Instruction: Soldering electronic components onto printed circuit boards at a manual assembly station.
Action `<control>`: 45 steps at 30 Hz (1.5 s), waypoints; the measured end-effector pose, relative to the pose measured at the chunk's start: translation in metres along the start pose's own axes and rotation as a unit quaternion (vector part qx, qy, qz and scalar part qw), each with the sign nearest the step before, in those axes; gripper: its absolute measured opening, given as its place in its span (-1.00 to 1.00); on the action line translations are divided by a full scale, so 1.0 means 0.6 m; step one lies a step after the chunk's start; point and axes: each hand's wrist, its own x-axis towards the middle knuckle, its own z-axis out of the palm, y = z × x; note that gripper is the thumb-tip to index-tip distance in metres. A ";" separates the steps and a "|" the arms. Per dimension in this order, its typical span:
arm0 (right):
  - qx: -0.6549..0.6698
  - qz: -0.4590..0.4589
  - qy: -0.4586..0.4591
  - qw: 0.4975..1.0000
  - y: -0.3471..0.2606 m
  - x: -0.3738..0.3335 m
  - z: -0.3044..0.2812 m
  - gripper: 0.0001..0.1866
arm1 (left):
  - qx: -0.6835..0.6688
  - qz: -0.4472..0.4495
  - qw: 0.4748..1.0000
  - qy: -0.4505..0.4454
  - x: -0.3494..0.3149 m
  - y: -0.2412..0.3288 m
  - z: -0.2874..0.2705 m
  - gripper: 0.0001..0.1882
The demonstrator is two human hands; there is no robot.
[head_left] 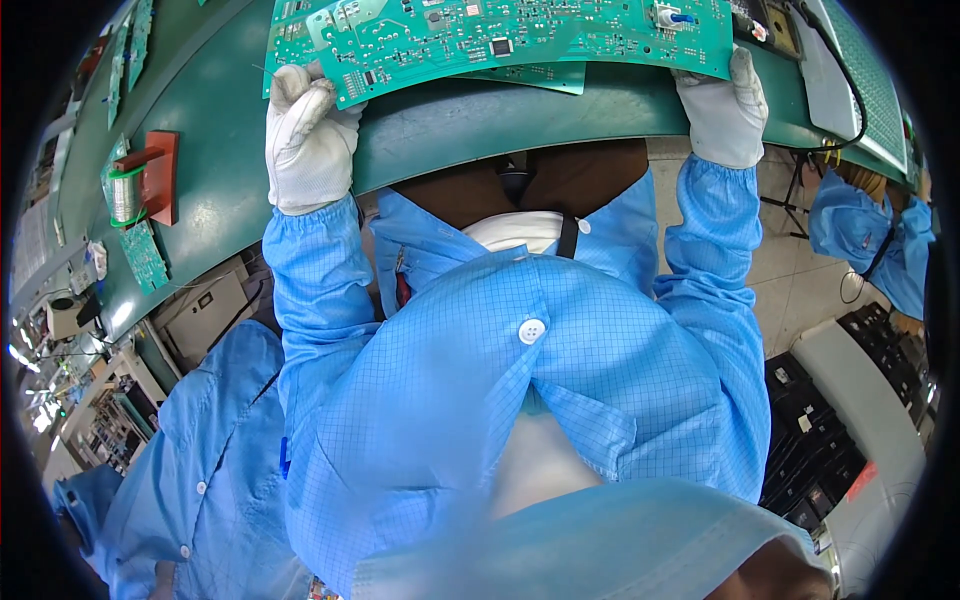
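A long green circuit board (430,55), dotted with small parts and a black square chip, spans the top of the view, level above the bench edge. My left hand (312,140), in a white glove, has its fingers closed at the board's left end. A thin dark line pokes out beside those fingertips; what it is cannot be made out. At the board's right end, my right hand (725,112), also gloved in white, grips the corner with the thumb on the outer side. A blue-shafted knob (680,18) stands on the board near that end.
Under the held board lies another green board (560,78) on the green bench (440,140). Left of me are a solder wire spool (126,196) on a red stand (162,178) and a small board (144,256). A black cable (850,70) curves at the right. Co-workers in blue sit on both sides.
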 end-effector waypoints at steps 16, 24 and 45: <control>0.037 0.029 -0.021 0.999 -0.007 -0.007 0.008 -0.53 | 0.006 0.001 1.000 -0.004 -0.004 0.001 -0.008 -0.74; 0.040 0.031 -0.029 0.998 -0.006 -0.002 0.002 -0.52 | 0.005 0.003 1.000 -0.009 -0.002 -0.001 -0.010 -0.75; 0.043 0.024 0.004 0.999 -0.007 -0.002 0.006 -0.50 | 0.041 0.017 0.999 0.025 -0.006 -0.001 0.003 -0.71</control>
